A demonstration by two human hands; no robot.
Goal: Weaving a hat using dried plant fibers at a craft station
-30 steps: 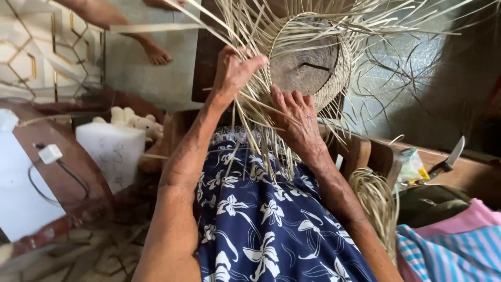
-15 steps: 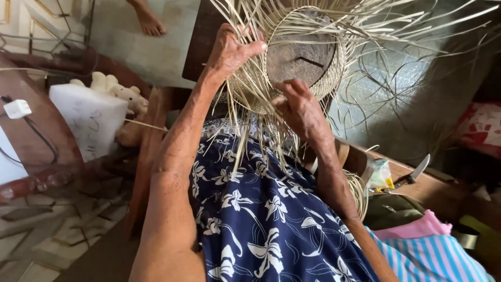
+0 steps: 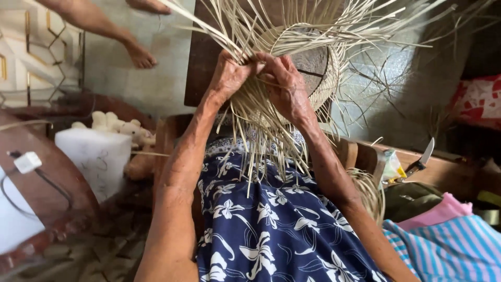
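Note:
A half-woven straw hat (image 3: 313, 57) rests on a dark round wooden form, with many loose pale straw strips (image 3: 266, 136) fanning out and hanging down over my blue flowered skirt (image 3: 271, 224). My left hand (image 3: 229, 73) pinches strips at the hat's near edge. My right hand (image 3: 284, 86) sits right beside it, fingers closed on neighbouring strips. The two hands touch at the thumbs.
A knife (image 3: 421, 159) lies on the wooden bench at right, near a coil of straw (image 3: 368, 193) and striped cloth (image 3: 449, 250). A white block (image 3: 96, 156) stands at left with a charger (image 3: 27, 162). Another person's bare foot (image 3: 138, 55) is on the floor behind.
Both hands have come together at the hat's near edge; the right hand rose from lower down and the left shifted right. The view has swung slightly.

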